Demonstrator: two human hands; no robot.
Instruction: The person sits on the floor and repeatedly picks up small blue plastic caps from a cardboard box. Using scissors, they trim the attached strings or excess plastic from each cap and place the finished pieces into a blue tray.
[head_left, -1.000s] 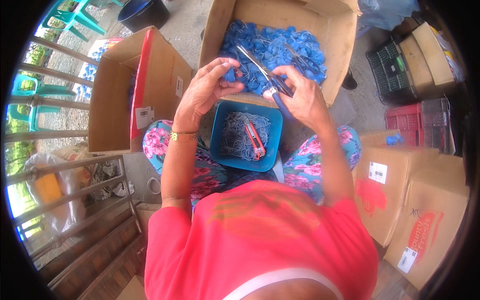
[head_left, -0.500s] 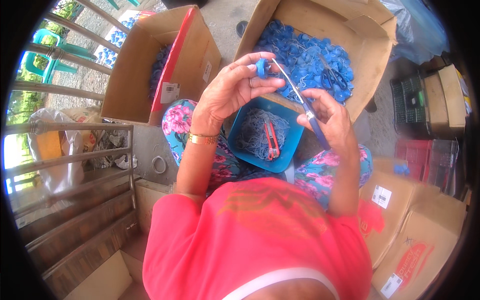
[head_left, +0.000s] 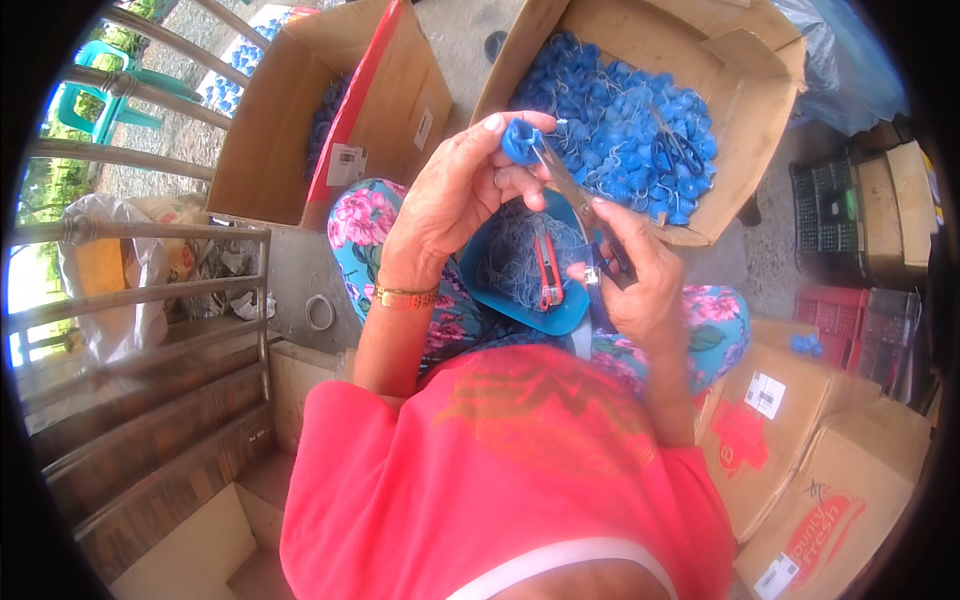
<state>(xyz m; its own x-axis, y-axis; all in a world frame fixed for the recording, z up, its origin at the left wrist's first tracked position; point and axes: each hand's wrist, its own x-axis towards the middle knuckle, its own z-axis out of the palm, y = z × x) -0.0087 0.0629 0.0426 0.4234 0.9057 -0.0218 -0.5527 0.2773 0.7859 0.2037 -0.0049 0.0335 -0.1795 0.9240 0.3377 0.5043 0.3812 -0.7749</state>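
Note:
In my left hand (head_left: 445, 195), thumb and fingers pinch a small blue plastic piece (head_left: 520, 142), round and hollow-looking. My right hand (head_left: 635, 270) grips a pair of dark-handled scissors (head_left: 572, 190), whose blade tips reach the near side of the blue piece. Whether the tips touch or cut it I cannot tell. Below both hands, between my knees, sits a blue plastic basin (head_left: 555, 318) holding pale tangled string trimmings (head_left: 505, 255) and a red cutter knife (head_left: 548, 265). My right hand partly covers the basin's right side.
Ahead, an open cardboard box (head_left: 755, 125) contains many blue pieces (head_left: 620, 120) and another pair of scissors (head_left: 678, 150). A second carton (head_left: 265, 140) stands at the left, beside a metal railing (head_left: 140, 230). Closed cartons (head_left: 770, 420) and dark crates (head_left: 825, 210) line my right.
The blue piece has turned, its hollow side now facing the scissors. My right hand has moved slightly down and left, and the scissor handles have spread apart.

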